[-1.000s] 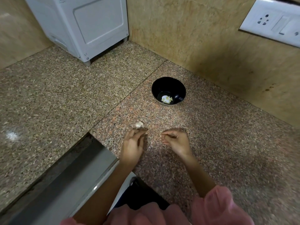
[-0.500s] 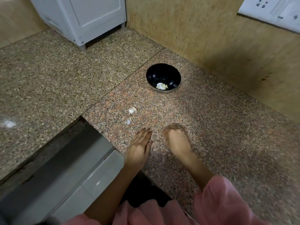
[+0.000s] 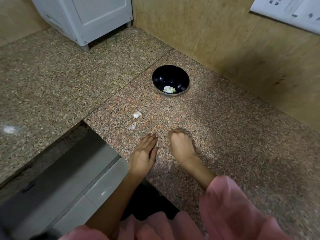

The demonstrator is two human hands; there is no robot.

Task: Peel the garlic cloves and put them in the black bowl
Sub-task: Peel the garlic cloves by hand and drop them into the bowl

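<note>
Two hands sit at lower centre on the granite counter (image 3: 233, 135): left hand (image 3: 143, 153) flat, fingers straight, holding nothing; right hand (image 3: 181, 146) curled into a fist, any contents hidden. Just above the left hand lie peel scraps (image 3: 133, 126) and a garlic clove (image 3: 137, 114). Farther up, right of centre, the black bowl (image 3: 161, 78) holds peeled cloves (image 3: 169, 89).
</note>
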